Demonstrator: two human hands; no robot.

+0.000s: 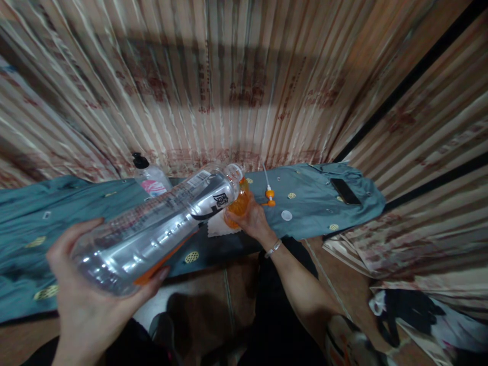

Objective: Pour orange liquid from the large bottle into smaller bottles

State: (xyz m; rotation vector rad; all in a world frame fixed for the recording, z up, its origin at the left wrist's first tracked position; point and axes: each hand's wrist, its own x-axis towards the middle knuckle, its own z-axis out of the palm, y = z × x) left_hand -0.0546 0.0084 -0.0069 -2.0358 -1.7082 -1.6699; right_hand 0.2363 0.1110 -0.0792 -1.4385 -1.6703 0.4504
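Note:
A large clear bottle with a silver label lies tilted across the view, its open mouth toward the upper right. My left hand is wrapped round its base. Its mouth is over the top of an orange bottle, which my right hand holds round its side. Whether liquid is flowing between them I cannot make out. Part of a white cloth shows beneath the orange bottle. To the right lie an orange pump head with a long tube and a small white disc.
A clear pump bottle with a black top and pink label stands behind the large bottle. A black phone lies at the right on the green-blue cloth. Striped curtains hang behind. Dark and light fabric is at the lower right.

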